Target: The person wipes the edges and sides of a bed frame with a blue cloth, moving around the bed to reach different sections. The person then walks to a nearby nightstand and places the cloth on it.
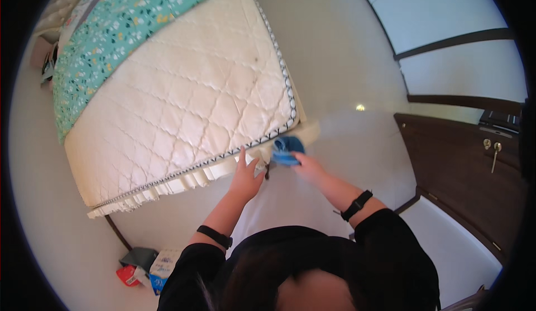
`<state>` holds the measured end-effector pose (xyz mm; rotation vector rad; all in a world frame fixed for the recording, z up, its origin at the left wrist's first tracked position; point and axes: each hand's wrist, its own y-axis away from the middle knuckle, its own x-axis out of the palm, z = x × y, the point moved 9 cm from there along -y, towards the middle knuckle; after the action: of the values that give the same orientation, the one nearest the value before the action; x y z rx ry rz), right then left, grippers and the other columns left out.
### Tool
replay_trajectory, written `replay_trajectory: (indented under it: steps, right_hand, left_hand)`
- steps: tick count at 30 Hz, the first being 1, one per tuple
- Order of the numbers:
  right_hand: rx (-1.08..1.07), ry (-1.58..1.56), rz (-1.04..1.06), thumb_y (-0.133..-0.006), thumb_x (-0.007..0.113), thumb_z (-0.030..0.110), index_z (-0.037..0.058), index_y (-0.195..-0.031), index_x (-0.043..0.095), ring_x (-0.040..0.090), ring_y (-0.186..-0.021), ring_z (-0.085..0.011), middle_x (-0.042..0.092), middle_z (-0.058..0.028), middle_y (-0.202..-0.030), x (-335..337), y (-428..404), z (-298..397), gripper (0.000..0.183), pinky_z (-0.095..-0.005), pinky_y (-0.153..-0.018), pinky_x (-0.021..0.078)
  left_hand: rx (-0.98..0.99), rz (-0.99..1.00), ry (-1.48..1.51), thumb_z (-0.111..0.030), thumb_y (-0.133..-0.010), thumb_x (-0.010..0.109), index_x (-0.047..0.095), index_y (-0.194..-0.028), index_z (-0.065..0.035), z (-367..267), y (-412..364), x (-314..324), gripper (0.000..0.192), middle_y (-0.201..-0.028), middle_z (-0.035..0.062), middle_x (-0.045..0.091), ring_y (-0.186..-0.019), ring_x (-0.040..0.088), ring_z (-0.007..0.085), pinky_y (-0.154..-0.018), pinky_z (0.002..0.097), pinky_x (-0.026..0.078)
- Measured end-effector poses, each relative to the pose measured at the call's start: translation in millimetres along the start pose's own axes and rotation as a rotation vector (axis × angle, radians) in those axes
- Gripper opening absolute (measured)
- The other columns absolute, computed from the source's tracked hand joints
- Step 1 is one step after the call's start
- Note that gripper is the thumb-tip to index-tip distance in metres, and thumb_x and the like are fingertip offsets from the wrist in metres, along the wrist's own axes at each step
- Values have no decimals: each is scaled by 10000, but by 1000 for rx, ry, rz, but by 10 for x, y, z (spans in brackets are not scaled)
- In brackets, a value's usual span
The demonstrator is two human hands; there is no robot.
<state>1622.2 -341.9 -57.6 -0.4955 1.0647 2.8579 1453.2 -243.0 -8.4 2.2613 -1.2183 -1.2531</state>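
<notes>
My right hand (pixel 309 168) is shut on the near edge of a blurred blue object (pixel 289 150), perhaps a brush or a cloth item; its exact kind cannot be told. The blue object is at the near right corner of a bed, beside the mattress edge. My left hand (pixel 247 179) has its fingers spread and holds nothing, with one fingertip at the black-and-white piping of the quilted cream mattress (pixel 201 97). Below the piping hangs a ruffled cream bed skirt (pixel 188 182). A green patterned cover (pixel 125 43) lies over the far left part of the mattress.
A dark wooden cabinet (pixel 456 164) with keys in its lock stands at the right, near large pale panels (pixel 439 14). Packages (pixel 165 265) and a dark grey item (pixel 140 257) lie on the floor at the lower left. Pale floor (pixel 335 60) runs beside the bed.
</notes>
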Motion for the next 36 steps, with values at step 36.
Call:
replay_trajectory:
  steps: [36]
  right_hand:
    - [-361,-1034,-880,-890,471,25,-10,-1268,492,569,-1054,-167,604,-99,-1142,-2933,4599,-462,380,-301,-944,424]
  left_hand:
    - [622,-31,374,-202,-902,587,593,-1201,-81,-3800,1061,-359,323,-977,133,651,-893,609,176,-808,300,479]
